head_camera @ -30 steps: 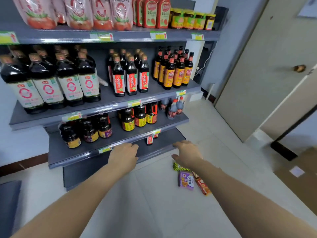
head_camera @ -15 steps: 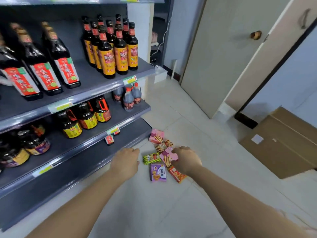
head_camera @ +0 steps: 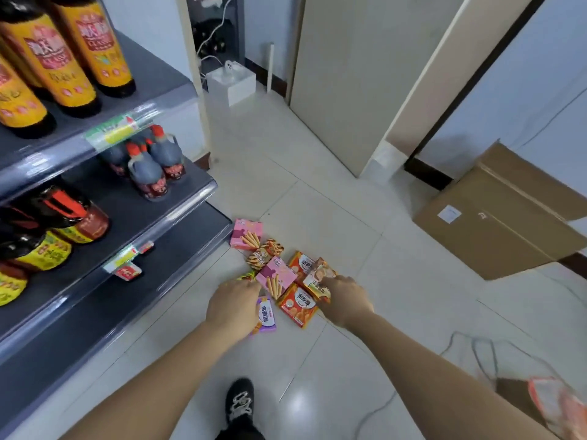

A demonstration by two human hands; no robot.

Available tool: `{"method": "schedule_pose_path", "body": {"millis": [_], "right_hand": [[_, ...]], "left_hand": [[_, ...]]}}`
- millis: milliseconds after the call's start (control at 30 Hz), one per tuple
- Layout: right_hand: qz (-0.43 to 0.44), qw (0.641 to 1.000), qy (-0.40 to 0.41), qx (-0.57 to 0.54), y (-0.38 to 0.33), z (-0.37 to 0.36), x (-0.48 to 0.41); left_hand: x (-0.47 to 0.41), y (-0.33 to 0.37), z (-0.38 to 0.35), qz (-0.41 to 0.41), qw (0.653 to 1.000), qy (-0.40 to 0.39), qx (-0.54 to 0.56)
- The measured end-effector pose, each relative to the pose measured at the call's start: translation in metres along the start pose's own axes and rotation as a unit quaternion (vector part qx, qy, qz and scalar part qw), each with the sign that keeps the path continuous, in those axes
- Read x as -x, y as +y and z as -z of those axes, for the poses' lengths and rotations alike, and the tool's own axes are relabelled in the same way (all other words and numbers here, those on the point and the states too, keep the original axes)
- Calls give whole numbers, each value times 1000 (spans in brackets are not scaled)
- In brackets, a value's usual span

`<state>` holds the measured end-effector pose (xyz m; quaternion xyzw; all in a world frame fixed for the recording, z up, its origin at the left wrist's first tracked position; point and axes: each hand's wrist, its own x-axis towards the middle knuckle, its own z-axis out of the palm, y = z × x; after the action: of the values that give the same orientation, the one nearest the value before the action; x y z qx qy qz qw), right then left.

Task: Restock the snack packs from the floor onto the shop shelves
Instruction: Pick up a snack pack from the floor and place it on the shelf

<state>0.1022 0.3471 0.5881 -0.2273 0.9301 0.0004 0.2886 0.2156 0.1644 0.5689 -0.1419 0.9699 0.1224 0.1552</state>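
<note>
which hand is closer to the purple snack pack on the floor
Left. The left hand covers the left edge of the flat purple snack pack; the right hand is off to its right, beyond the square orange snack pack.

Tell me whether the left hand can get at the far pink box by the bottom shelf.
Probably yes. The far pink box lies on the floor with nothing on top. The left hand is at the pile's near side and would only need to reach over the striped pack.
</note>
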Motion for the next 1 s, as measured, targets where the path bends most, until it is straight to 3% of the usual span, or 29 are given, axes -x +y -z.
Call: {"method": "schedule_pose_path", "body": {"millis": [433, 1000], "right_hand": [[-58, 993, -96, -33, 110, -85, -179], [-172, 949, -202, -172, 174, -383, -371]], "left_hand": [[-184, 42, -153, 5, 997, -76, 30], [-351, 4, -483, 33, 971, -217, 92]]}}
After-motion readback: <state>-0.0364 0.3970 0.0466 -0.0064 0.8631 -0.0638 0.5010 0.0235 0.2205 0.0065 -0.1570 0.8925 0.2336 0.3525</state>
